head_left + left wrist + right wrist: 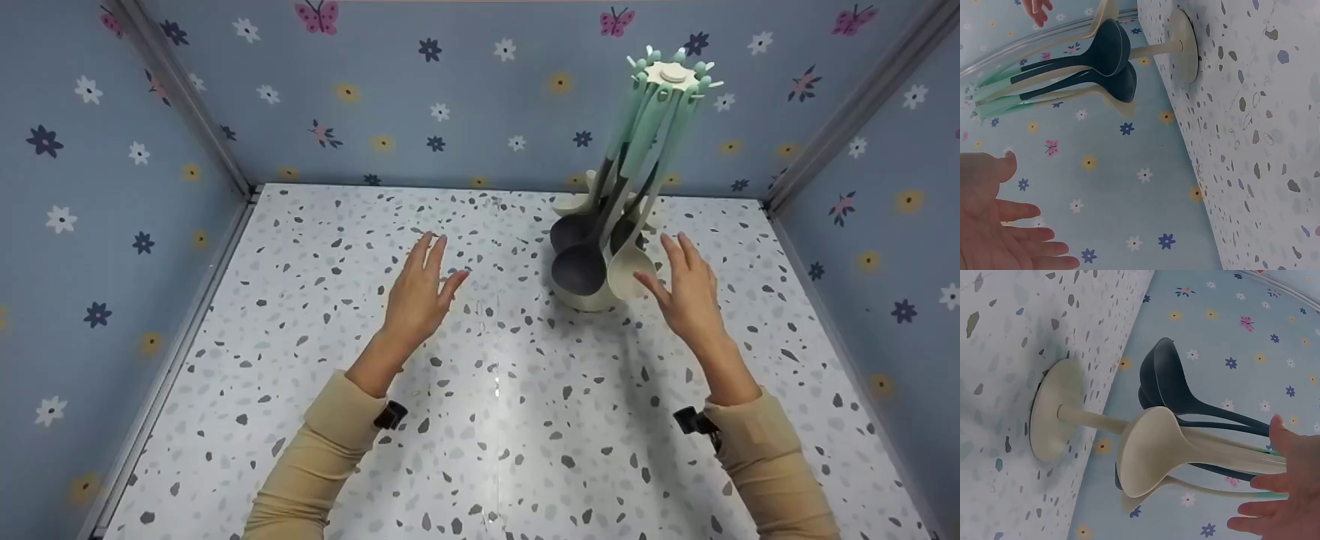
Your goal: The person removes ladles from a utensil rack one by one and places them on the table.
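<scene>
Utensil stand [671,75], hung with ladles [579,270], stands at one o'clock on the bench [450,450]. It looks light, stiff and top-heavy (the hanging pieces probably swing), so the bare lower post [1092,420] seems the surest hold. Right hand [688,300], at its four o'clock, and left hand [415,300], towards nine, are loosely spread, holding nothing.

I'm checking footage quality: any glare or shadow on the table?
Head view: bright glints on the tabletop between the sleeves, soft shadow from the utensil stand toward the right sleeve; left wrist view: no obvious glare; right wrist view: grey shading beside the stand.
</scene>
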{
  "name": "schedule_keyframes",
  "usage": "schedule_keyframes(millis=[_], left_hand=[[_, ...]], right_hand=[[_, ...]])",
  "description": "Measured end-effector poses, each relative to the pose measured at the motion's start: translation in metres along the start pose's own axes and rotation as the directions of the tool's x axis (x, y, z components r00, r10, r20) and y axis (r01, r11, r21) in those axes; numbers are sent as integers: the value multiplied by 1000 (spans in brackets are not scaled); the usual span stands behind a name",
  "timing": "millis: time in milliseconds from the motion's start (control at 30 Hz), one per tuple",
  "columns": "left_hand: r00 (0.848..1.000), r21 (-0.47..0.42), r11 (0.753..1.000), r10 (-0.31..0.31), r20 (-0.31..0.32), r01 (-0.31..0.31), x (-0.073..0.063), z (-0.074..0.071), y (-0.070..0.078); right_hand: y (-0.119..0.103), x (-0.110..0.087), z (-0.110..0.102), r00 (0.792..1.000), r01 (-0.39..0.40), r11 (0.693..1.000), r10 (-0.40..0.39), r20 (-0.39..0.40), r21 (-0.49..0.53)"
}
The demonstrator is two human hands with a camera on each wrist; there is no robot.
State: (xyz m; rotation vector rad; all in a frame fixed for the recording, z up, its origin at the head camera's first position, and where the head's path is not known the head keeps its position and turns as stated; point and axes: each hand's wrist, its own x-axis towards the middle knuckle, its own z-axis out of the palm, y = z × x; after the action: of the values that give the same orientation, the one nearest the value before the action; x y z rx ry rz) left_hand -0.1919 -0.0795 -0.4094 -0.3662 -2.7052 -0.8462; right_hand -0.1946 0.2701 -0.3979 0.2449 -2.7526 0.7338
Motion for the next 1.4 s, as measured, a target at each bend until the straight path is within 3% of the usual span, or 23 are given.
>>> schedule_keyframes(millis=[200, 300, 467, 767, 1133, 1400], left_hand=[[999, -60, 997, 41, -35, -43, 12, -11, 14], [997, -84, 994, 68, -42, -71, 18, -18, 22], [996, -141, 986, 87, -37, -91, 29, -31, 37], [994, -200, 974, 110, -7, -110, 55, -53, 68], [994, -212, 973, 104, 36, -94, 89, -67, 101], [996, -210, 976, 77, 53, -64, 114, -70, 130]], right_hand=[[-7, 11, -14, 992, 47, 996, -38, -121, 76], [-10, 16, -22, 978, 92, 989, -68, -198, 117], [-18, 27, -36, 961, 100, 980, -51, -271, 172], [-32, 50, -70, 953, -25, 973, 92, -288, 230], [-39, 83, -106, 939, -22, 909, 162, -305, 417], [-45, 104, -122, 943, -49, 890, 191, -272, 454]])
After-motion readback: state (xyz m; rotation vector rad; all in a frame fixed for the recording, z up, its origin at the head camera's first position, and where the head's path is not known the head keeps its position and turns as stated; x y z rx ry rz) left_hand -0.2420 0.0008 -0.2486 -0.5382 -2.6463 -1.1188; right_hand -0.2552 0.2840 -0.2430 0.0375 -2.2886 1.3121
